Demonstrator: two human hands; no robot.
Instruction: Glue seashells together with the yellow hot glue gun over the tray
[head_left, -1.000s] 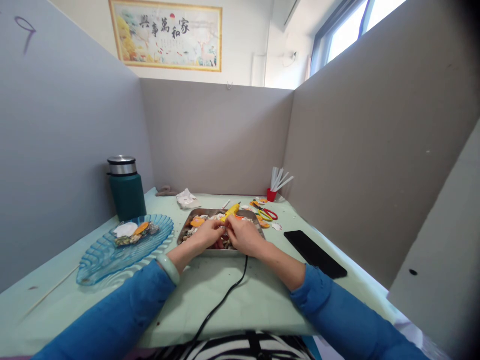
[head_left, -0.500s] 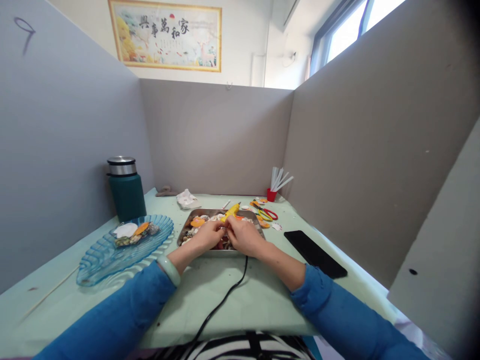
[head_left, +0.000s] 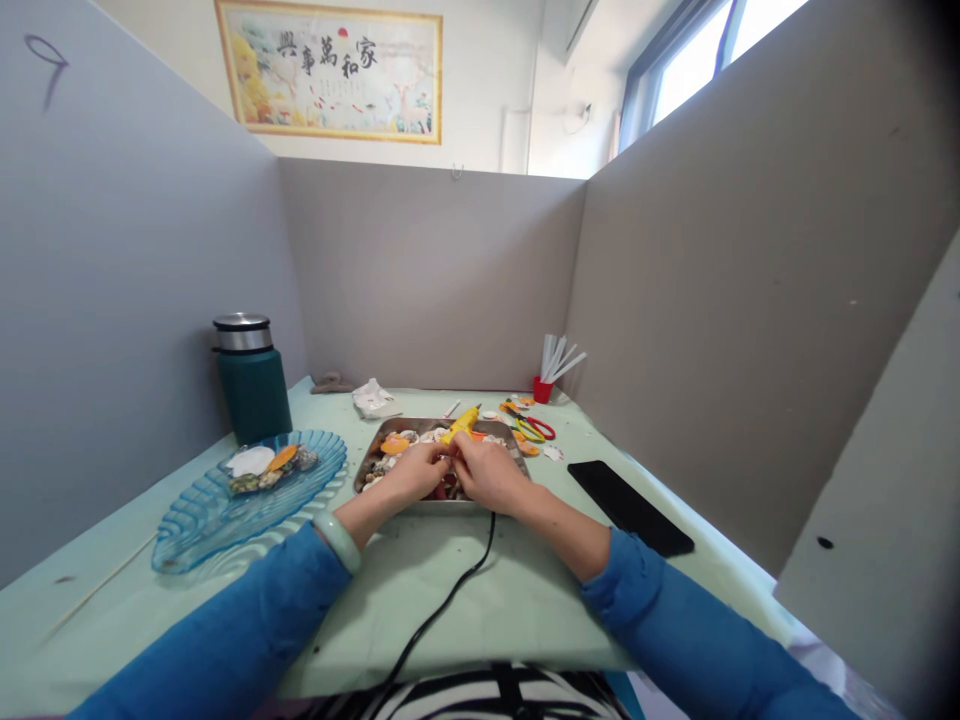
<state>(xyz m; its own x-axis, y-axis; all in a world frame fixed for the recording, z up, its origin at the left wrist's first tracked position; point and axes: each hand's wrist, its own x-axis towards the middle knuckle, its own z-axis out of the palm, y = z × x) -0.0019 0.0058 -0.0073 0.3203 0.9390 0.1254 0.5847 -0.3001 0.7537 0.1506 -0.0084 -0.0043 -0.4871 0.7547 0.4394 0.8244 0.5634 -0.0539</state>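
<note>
A metal tray [head_left: 369,459] holding several shells sits mid-table. Both my hands rest over it, fingertips meeting. My left hand [head_left: 411,470] is closed in a pinch on a small piece I cannot make out. My right hand [head_left: 487,474] is closed too, its fingertips against the same small piece. A yellow glue gun [head_left: 461,424] lies across the tray just behind my hands. Its black cord [head_left: 442,608] runs toward me over the table edge.
A blue glass leaf dish [head_left: 217,515] with shells lies at the left, a green flask [head_left: 253,380] behind it. Scissors [head_left: 532,427], a red cup of white sticks [head_left: 544,385] and a black phone [head_left: 628,507] lie on the right. Grey partitions close three sides.
</note>
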